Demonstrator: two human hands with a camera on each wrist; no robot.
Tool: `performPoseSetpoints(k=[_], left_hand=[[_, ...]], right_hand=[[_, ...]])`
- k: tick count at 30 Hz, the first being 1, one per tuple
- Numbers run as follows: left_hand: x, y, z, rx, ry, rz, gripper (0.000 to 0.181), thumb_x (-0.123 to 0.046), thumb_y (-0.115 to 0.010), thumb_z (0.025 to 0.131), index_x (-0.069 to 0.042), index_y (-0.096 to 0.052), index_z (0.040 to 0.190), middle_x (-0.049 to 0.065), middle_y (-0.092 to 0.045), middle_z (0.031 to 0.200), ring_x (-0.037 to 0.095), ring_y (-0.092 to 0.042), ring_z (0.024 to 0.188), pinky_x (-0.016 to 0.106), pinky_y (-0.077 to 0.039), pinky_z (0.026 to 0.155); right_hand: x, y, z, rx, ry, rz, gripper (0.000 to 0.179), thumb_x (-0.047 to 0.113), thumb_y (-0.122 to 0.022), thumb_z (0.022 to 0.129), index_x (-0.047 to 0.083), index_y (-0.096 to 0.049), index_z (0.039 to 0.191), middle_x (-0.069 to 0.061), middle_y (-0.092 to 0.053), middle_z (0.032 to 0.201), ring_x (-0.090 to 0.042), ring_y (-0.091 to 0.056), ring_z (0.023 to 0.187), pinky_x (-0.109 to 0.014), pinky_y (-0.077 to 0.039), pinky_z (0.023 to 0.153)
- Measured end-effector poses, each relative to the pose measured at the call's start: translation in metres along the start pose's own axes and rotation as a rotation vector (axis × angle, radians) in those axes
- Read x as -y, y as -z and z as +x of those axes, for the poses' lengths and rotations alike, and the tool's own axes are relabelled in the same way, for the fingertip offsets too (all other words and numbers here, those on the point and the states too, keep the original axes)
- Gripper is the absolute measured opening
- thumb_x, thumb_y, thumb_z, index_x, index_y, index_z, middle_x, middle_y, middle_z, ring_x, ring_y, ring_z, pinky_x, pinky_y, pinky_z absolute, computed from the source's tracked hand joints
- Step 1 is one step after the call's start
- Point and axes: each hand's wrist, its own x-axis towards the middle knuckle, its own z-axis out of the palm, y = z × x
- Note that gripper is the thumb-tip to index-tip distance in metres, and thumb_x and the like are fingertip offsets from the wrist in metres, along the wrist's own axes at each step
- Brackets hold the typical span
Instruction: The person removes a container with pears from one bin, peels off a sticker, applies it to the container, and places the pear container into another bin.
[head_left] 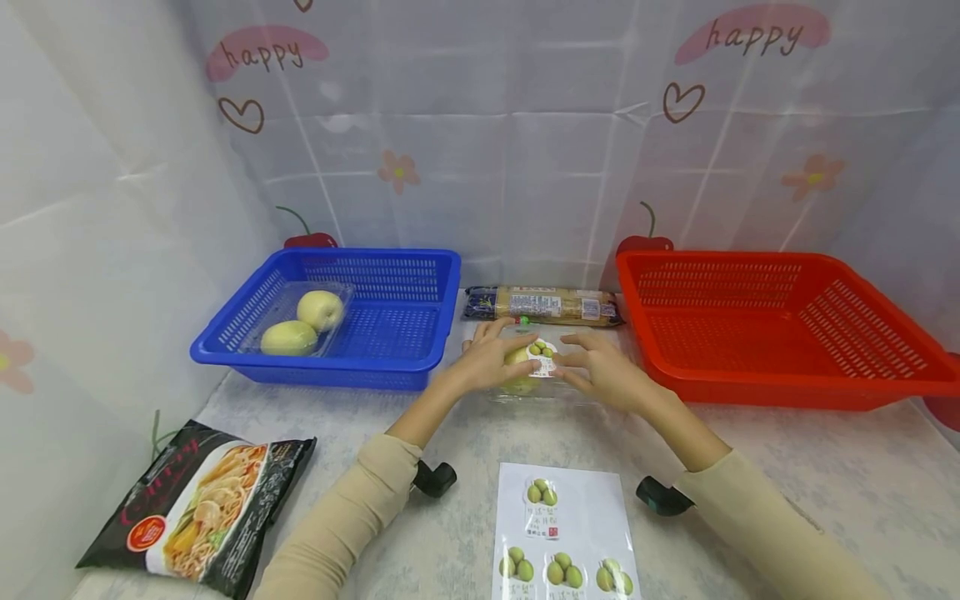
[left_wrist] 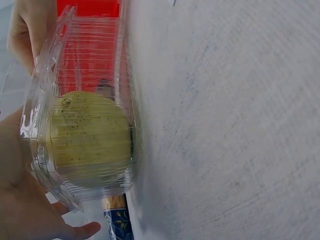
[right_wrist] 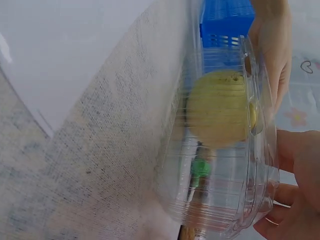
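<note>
Both hands are at a clear plastic clamshell box [head_left: 551, 394] that lies on the table [head_left: 446, 558], between the two baskets and just in front of a long packet with a dark blue end [head_left: 543, 305]. At least one pale yellow-green pear [left_wrist: 90, 135] sits in the box. The left hand [head_left: 483, 360] and the right hand [head_left: 611, 375] face each other from opposite sides of the lid, their fingers spread and fairly straight, neither clamped around the box; the fingertips come close about a white sticker [head_left: 542, 357] printed with green pears. Whether every fingertip presses on it, I cannot tell. Nearer the wearer lies a white sheet [head_left: 592, 500] carrying more pear stickers [head_left: 542, 507] of the same kind. To the left, the blue basket [head_left: 375, 377] holds another clear box [head_left: 262, 304] with two pears [head_left: 288, 338] in it; to the right is the red basket [head_left: 750, 392]. A black bag of noodles [head_left: 202, 508] lies at the near left, and a white curtain [head_left: 510, 192] printed with "happy", hearts and flowers hangs behind.
</note>
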Motion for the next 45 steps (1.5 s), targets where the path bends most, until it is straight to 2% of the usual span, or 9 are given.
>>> performPoseSetpoints(k=[4, 10, 15, 21, 24, 32, 38, 45], left_hand=[[0.0, 0.001, -0.001, -0.005, 0.005, 0.017, 0.05, -0.048, -0.045, 0.096, -0.029, -0.043, 0.142, 0.012, -0.019, 0.154, 0.039, -0.018, 0.137, 0.067, -0.026, 0.099], [-0.001, 0.001, 0.003, -0.016, 0.01, 0.049, 0.044, -0.045, -0.044, 0.097, -0.031, -0.047, 0.139, 0.013, -0.029, 0.148, 0.033, -0.027, 0.129, 0.061, -0.032, 0.096], [-0.001, 0.002, 0.011, -0.031, 0.029, 0.071, 0.042, -0.048, -0.045, 0.096, -0.033, -0.05, 0.136, 0.011, -0.038, 0.137, 0.03, -0.03, 0.121, 0.054, -0.037, 0.09], [-0.002, 0.003, 0.018, -0.039, 0.049, 0.065, 0.048, -0.05, -0.047, 0.095, -0.032, -0.045, 0.139, 0.014, -0.04, 0.135, 0.032, -0.031, 0.119, 0.056, -0.037, 0.09], [-0.002, 0.002, 0.021, -0.053, 0.079, 0.061, 0.05, -0.051, -0.048, 0.094, -0.031, -0.045, 0.139, 0.011, -0.04, 0.136, 0.03, -0.033, 0.118, 0.055, -0.037, 0.09], [0.0, 0.003, 0.033, -0.103, 0.142, 0.037, 0.049, -0.053, -0.056, 0.089, -0.02, -0.06, 0.126, 0.011, -0.045, 0.138, 0.032, -0.036, 0.119, 0.058, -0.036, 0.094], [0.001, 0.004, 0.04, -0.125, 0.115, 0.046, 0.045, -0.049, -0.06, 0.088, -0.014, -0.065, 0.116, 0.006, -0.059, 0.123, 0.027, -0.044, 0.114, 0.044, -0.039, 0.093], [-0.002, 0.003, 0.044, -0.148, 0.119, 0.016, 0.038, -0.044, -0.063, 0.088, -0.013, -0.067, 0.109, 0.006, -0.063, 0.117, 0.027, -0.045, 0.119, 0.047, -0.03, 0.105]], right_hand=[[0.005, 0.001, -0.007, 0.0, 0.032, 0.03, 0.026, 0.016, -0.064, 0.089, 0.003, -0.07, 0.111, -0.025, -0.055, 0.125, -0.043, -0.048, 0.116, -0.059, -0.04, 0.094], [0.012, 0.002, -0.012, 0.034, 0.066, 0.113, 0.026, 0.017, -0.066, 0.088, 0.007, -0.07, 0.112, -0.024, -0.054, 0.127, -0.045, -0.043, 0.12, -0.064, -0.035, 0.095], [0.022, 0.001, -0.009, 0.06, 0.092, 0.073, 0.032, 0.025, -0.065, 0.089, 0.011, -0.068, 0.117, -0.023, -0.052, 0.131, -0.044, -0.043, 0.121, -0.065, -0.034, 0.096], [0.032, -0.001, -0.007, 0.086, 0.038, 0.009, 0.04, 0.036, -0.061, 0.091, 0.015, -0.064, 0.124, -0.022, -0.047, 0.137, -0.047, -0.037, 0.124, -0.07, -0.024, 0.098], [0.032, -0.001, -0.007, 0.085, 0.017, -0.003, 0.041, 0.036, -0.061, 0.09, 0.016, -0.062, 0.126, -0.02, -0.046, 0.138, -0.046, -0.036, 0.125, -0.071, -0.022, 0.099], [0.026, 0.0, -0.003, 0.102, -0.037, -0.006, 0.047, 0.041, -0.058, 0.091, 0.015, -0.058, 0.13, -0.02, -0.043, 0.139, -0.043, -0.035, 0.126, -0.071, -0.022, 0.099], [0.017, 0.001, 0.004, 0.099, -0.097, -0.01, 0.053, 0.042, -0.057, 0.092, 0.008, -0.055, 0.133, -0.02, -0.043, 0.139, -0.041, -0.034, 0.125, -0.063, -0.026, 0.102], [0.013, -0.002, 0.002, 0.058, -0.089, -0.05, 0.053, 0.044, -0.059, 0.09, 0.005, -0.059, 0.127, -0.021, -0.048, 0.136, -0.04, -0.039, 0.122, -0.06, -0.03, 0.102]])
